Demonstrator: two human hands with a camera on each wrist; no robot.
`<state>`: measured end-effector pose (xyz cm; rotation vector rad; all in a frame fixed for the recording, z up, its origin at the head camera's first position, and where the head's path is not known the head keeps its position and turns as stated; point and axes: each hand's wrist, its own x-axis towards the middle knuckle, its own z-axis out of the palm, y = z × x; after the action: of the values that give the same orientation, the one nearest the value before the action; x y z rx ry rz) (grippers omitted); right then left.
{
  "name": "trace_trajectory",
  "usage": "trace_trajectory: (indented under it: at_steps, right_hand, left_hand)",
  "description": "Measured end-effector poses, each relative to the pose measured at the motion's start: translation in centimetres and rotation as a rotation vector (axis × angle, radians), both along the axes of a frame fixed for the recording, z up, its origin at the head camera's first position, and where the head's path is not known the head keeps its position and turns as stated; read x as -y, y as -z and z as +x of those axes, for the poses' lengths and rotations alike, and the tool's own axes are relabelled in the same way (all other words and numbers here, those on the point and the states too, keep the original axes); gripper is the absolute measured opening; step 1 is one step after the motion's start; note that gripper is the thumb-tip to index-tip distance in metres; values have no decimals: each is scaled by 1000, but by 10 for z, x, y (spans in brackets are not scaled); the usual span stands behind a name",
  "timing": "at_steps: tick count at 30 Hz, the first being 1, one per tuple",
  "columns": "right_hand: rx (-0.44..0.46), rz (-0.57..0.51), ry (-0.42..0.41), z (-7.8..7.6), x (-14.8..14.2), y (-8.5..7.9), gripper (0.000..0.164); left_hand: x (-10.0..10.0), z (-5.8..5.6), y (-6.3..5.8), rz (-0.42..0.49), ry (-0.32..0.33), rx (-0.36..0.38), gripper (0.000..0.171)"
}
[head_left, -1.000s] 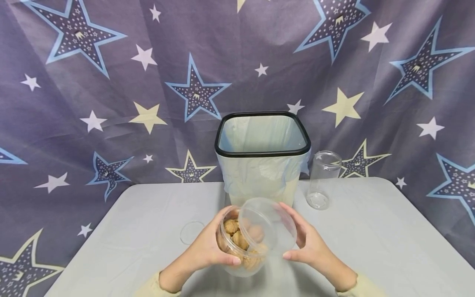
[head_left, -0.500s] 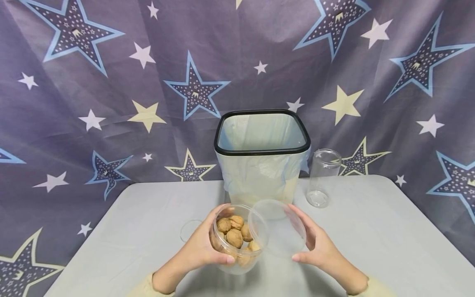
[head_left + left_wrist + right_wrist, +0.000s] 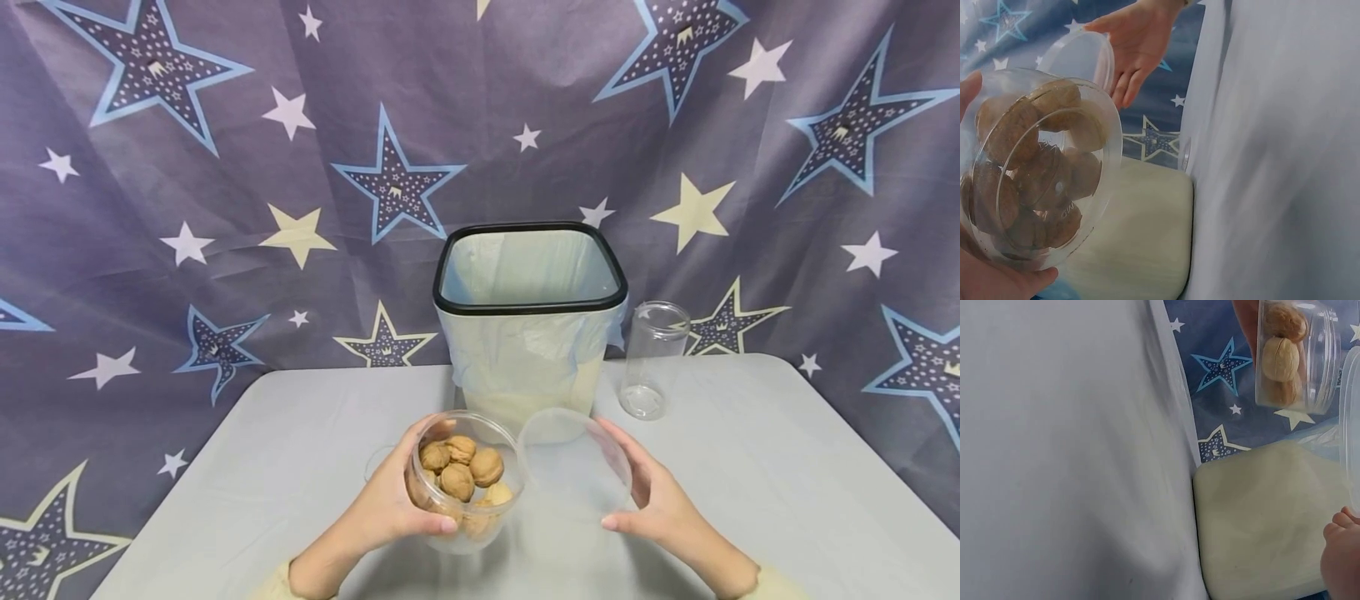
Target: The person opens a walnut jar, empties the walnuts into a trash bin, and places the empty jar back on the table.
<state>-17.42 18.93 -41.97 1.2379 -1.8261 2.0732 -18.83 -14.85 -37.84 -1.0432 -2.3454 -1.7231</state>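
Observation:
My left hand (image 3: 386, 504) grips a clear plastic jar (image 3: 459, 543) around its side. The jar is tilted, its open mouth facing up and toward the head camera, with several walnuts (image 3: 457, 482) inside. Just right of the rim, my right hand (image 3: 656, 504) holds a round translucent lid (image 3: 573, 467) by its edge, between thumb and fingers. In the left wrist view the walnuts show through the jar wall, and the lid (image 3: 1075, 59) stands behind it. The right wrist view shows the jar (image 3: 1316, 359) side-on, with part of the lid (image 3: 1352, 425) at the frame's edge.
Behind my hands stands a lined waste bin (image 3: 525, 350) with a black rim. A tall clear cylinder (image 3: 651, 358) is upright to its right. A thin clear ring (image 3: 375, 458) lies on the grey table (image 3: 300, 467), partly hidden by my left hand. A star-patterned curtain (image 3: 480, 108) hangs behind.
The lid has moved right, off the jar's mouth that it overlapped a second ago. The jar has shifted left in my left hand, so more walnuts show. The bin and cylinder stay put.

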Motion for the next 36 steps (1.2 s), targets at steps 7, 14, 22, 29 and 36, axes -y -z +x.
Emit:
trace_trajectory:
  at_steps: [7,14,22,29,36]
  right_hand:
    - [25,31,28,-3,-7,4,89]
    - [65,117,136,-3,-10,5,89]
    - [177,276,218,-10,-12,13,91]
    - [261,362,233,-16,-13,25,94]
    - [357,428,233,-20,-16,31,101]
  left_hand:
    - [6,2,-3,-12,-24,-31,103]
    - [10,1,-5,9,-29,-40,104]
    - [11,0,-7,12,-16,-51,105]
    - [11,0,-9,8,-19,-44,106]
    - [12,0,-9,17,-12,-47,106]
